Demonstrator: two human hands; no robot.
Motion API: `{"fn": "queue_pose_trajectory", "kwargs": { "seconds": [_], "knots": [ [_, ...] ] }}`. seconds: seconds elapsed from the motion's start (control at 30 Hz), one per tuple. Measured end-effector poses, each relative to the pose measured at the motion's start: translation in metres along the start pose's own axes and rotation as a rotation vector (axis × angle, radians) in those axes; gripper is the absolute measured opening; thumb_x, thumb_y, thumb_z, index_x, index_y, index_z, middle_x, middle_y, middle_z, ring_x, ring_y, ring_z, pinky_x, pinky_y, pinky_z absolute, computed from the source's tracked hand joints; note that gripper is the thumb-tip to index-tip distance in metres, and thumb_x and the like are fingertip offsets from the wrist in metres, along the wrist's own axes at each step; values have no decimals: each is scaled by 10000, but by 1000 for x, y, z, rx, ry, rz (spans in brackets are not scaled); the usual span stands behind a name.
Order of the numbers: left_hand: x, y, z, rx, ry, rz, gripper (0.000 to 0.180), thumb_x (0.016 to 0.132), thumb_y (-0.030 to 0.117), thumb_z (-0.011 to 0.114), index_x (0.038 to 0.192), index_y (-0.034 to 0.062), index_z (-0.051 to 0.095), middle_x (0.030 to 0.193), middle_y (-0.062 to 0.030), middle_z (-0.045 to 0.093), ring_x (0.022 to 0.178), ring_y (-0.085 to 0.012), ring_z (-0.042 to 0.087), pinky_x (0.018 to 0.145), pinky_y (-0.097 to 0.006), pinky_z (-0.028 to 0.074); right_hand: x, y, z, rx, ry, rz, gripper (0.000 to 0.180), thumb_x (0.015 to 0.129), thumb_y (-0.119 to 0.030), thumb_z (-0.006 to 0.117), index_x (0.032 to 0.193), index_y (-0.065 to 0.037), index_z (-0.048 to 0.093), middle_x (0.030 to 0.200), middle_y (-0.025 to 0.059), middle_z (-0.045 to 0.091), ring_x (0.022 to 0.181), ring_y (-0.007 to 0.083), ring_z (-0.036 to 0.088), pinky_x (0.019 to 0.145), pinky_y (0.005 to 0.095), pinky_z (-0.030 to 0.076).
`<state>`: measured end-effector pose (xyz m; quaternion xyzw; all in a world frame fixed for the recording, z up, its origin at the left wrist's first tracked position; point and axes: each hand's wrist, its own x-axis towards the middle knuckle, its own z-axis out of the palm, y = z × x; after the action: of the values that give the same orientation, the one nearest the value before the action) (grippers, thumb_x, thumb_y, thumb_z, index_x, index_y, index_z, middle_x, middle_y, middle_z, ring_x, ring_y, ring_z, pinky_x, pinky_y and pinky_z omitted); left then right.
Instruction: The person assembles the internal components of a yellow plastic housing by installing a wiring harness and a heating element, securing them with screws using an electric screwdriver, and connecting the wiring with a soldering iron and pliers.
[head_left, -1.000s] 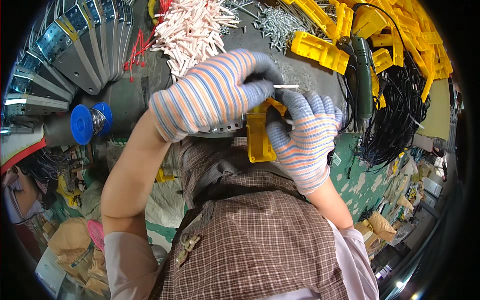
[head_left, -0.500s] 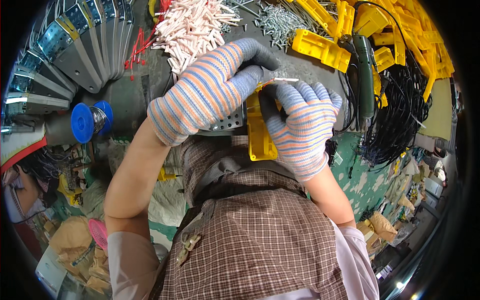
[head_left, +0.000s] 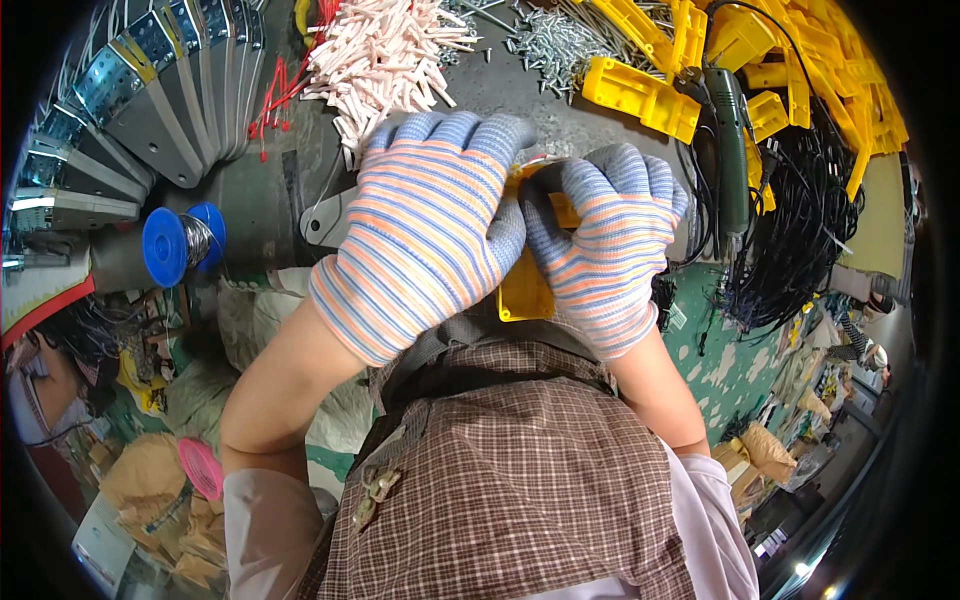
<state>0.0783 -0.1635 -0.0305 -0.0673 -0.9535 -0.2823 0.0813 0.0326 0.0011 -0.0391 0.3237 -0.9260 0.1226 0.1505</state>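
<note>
Both hands wear striped gloves with dark grey fingertips. My right hand is closed on a yellow plastic housing at the bench's near edge, its thumb along the housing's side. My left hand lies just left of it, fingers curled down at the housing's far end. Those fingertips are hidden, so I cannot see what they pinch. Under the left hand, the rounded end of a grey metal plate with a hole sticks out. A bit of something white and red shows between the hands, mostly covered.
A heap of white sleeves, red-tipped wires and loose screws lie at the back. Grey metal brackets and a blue wire spool are left. On the right are a green power screwdriver, yellow housings and black cables.
My left hand has drawn back toward me, its stretched fingers now curled down. More of the metal plate's left end shows. My right hand stays nearly in place on the yellow housing.
</note>
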Motion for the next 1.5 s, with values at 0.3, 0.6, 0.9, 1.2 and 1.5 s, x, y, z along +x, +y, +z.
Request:
{"fn": "queue_pose_trajectory", "kwargs": {
  "seconds": [0.3,0.6,0.9,1.2,1.5],
  "knots": [
    [8,9,17,284,25,-5,422,786,152,605,1204,111,563,1043,-101,648,984,-303,589,953,-536,375,3,2,2,61,67,-53,216,659,-305,735,805,-177,642,847,47,544,833,288,522,711,455,364],
    [-1,2,26,-121,200,-54,455,704,-10,596,1151,59,555,959,-123,624,888,-315,589,803,-411,486,4,7,-2,15,48,-68,198,643,-279,737,776,-171,637,813,37,527,818,288,520,705,452,364],
    [-2,-7,22,-75,151,-9,309,723,69,640,1028,40,606,962,-147,613,895,-319,594,793,-410,489,-6,15,-26,199,-173,52,188,645,-271,714,790,-155,689,799,101,565,788,320,524,717,444,397],
    [5,-8,3,-119,-171,-12,332,739,252,745,983,52,640,980,-159,599,943,-343,572,835,-427,461,-7,18,-18,257,-196,87,213,671,-292,713,802,-125,697,808,131,567,790,347,526,729,464,397],
    [15,-7,15,-164,-51,-123,217,770,216,732,894,48,672,849,-129,614,812,-300,606,733,-376,493,-4,14,-23,170,-168,0,170,666,-170,749,789,-80,676,775,117,563,765,309,537,672,391,416]
  ]
}}
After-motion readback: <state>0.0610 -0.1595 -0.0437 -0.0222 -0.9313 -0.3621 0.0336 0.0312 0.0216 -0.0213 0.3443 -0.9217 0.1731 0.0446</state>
